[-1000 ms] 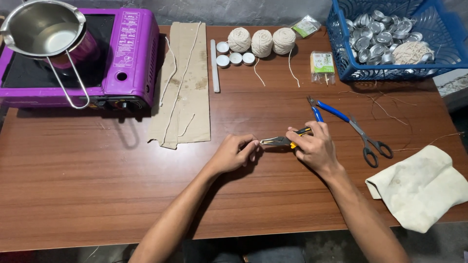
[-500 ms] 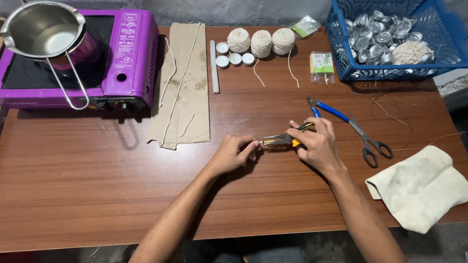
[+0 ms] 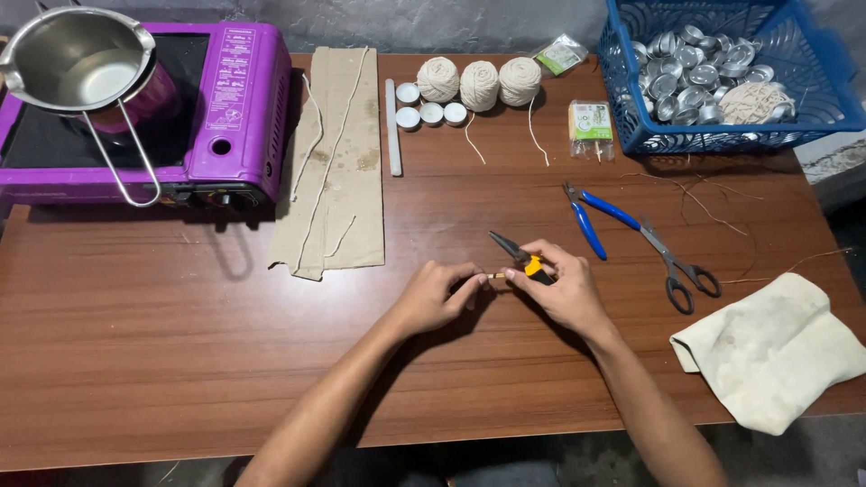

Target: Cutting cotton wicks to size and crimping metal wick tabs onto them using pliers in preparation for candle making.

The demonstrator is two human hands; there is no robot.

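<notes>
two hands (image 3: 442,296) (image 3: 561,289) pinch a wick (image 3: 495,275) near blue pliers (image 3: 591,216), scissors (image 3: 672,257).

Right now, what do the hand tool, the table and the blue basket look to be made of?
Pliers in the right hand: dark metal jaws, matte, with a yellow and black grip that looks like plastic or rubber. Table: brown wood-grain surface with a slight sheen, possibly laminate rather than solid wood. Blue basket: moulded plastic, judging by its uniform colour and openwork walls.
</notes>
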